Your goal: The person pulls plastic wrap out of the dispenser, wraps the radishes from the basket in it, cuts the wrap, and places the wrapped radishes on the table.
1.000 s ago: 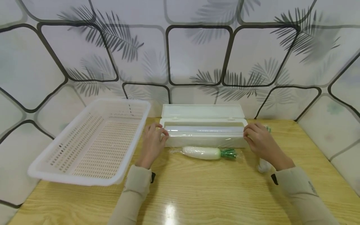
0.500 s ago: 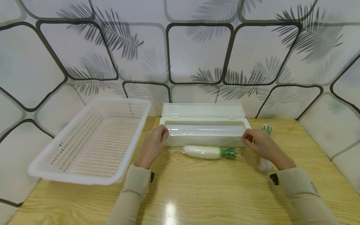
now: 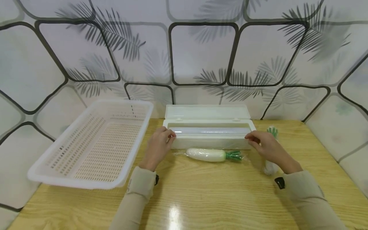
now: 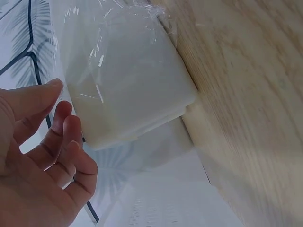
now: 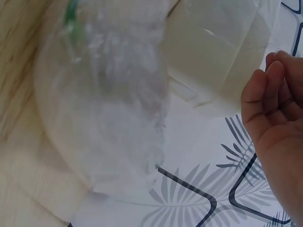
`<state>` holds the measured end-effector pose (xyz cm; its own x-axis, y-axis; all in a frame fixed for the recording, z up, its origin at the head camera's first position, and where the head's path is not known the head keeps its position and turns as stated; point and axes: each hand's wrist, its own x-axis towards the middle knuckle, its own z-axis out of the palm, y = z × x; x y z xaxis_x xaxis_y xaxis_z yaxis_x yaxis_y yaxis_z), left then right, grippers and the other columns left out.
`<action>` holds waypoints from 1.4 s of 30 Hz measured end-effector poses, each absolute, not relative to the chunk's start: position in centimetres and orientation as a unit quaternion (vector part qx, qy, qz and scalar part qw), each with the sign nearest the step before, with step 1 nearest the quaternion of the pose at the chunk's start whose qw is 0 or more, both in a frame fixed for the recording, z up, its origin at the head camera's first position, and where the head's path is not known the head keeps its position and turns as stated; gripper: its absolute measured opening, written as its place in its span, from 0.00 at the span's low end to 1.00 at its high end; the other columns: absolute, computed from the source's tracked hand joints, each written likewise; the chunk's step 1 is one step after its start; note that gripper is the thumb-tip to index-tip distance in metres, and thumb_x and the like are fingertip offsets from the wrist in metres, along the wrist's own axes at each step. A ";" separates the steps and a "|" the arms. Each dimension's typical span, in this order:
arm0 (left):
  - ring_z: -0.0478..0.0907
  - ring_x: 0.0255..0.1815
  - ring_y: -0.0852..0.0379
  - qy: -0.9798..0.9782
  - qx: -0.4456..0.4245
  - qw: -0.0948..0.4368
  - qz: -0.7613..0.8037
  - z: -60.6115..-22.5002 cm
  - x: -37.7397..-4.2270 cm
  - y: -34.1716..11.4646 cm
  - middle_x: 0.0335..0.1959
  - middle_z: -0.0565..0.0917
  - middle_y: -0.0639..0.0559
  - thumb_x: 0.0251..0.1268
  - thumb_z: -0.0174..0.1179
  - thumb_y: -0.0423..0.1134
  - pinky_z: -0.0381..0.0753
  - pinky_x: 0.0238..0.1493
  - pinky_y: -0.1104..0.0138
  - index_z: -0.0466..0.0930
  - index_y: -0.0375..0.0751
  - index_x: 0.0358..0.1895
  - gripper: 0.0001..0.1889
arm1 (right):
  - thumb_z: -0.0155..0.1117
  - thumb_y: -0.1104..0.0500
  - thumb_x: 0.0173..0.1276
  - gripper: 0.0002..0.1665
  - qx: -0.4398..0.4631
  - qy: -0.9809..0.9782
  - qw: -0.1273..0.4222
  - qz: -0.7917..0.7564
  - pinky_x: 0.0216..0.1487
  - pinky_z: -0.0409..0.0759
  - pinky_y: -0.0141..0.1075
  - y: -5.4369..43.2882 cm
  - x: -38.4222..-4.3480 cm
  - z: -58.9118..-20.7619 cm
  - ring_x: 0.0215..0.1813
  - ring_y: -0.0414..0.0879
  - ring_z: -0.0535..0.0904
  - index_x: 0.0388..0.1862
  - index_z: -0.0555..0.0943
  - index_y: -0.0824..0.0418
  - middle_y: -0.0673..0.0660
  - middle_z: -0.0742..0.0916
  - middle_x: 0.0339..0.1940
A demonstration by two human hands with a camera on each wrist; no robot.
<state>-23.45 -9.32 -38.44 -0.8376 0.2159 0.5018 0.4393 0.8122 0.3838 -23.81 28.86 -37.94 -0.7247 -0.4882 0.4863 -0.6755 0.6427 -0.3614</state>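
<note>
A white box [image 3: 210, 143] with its lid [image 3: 207, 111] raised holds a roll of cling film [image 3: 212, 131]. My left hand [image 3: 158, 145] pinches the film near the box's left front corner; thumb and fingertips meet at the film's edge in the left wrist view. At the right front corner, my right hand [image 3: 265, 147] pinches the film's other side. Clear film [image 4: 99, 56] hangs over the box front with creases. Just before the box lies a white radish [image 3: 205, 155] with green stalks, wrapped in film.
A white perforated basket [image 3: 72, 183] stands on the left side of the wooden table [image 3: 207, 198]. Beside the right forearm lies another film-wrapped radish [image 3: 269, 167], green end [image 3: 272, 131] away from me, partly hidden by my hand. A patterned wall [image 3: 204, 54] closes the back.
My right hand has come down and slightly left from the box's right end, uncovering the green end of the second radish. My left hand has shifted slightly right and stays pinched on the film.
</note>
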 end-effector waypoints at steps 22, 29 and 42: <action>0.80 0.34 0.49 -0.912 -0.168 0.167 -0.335 -37.9 -23.4 -9.6 0.34 0.85 0.43 0.69 0.64 0.28 0.82 0.36 0.58 0.84 0.32 0.39 0.02 | 0.70 0.81 0.56 0.12 0.298 -0.883 0.253 0.260 0.26 0.72 0.32 28.9 -23.8 -38.2 0.27 0.40 0.73 0.32 0.83 0.67 0.53 0.84 0.27; 0.79 0.34 0.48 -0.904 -0.173 0.162 -0.356 -38.0 -23.6 -9.8 0.34 0.84 0.41 0.69 0.61 0.25 0.81 0.37 0.56 0.84 0.30 0.38 0.02 | 0.69 0.80 0.58 0.12 0.281 -0.888 0.253 0.262 0.27 0.72 0.34 28.8 -23.8 -38.3 0.27 0.42 0.74 0.32 0.83 0.66 0.54 0.84 0.28; 0.78 0.33 0.49 -0.907 -0.173 0.141 -0.358 -37.7 -23.4 -9.7 0.33 0.84 0.42 0.69 0.62 0.25 0.81 0.37 0.59 0.82 0.29 0.39 0.02 | 0.68 0.80 0.60 0.11 0.265 -0.892 0.249 0.268 0.27 0.72 0.34 28.7 -23.5 -38.3 0.27 0.41 0.72 0.33 0.82 0.67 0.53 0.83 0.28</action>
<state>-23.44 -9.75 -37.69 -0.9002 0.2132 0.3798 0.4152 0.6834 0.6005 -23.46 28.68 -38.33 -0.7354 -0.3391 0.5866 -0.6063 0.7158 -0.3465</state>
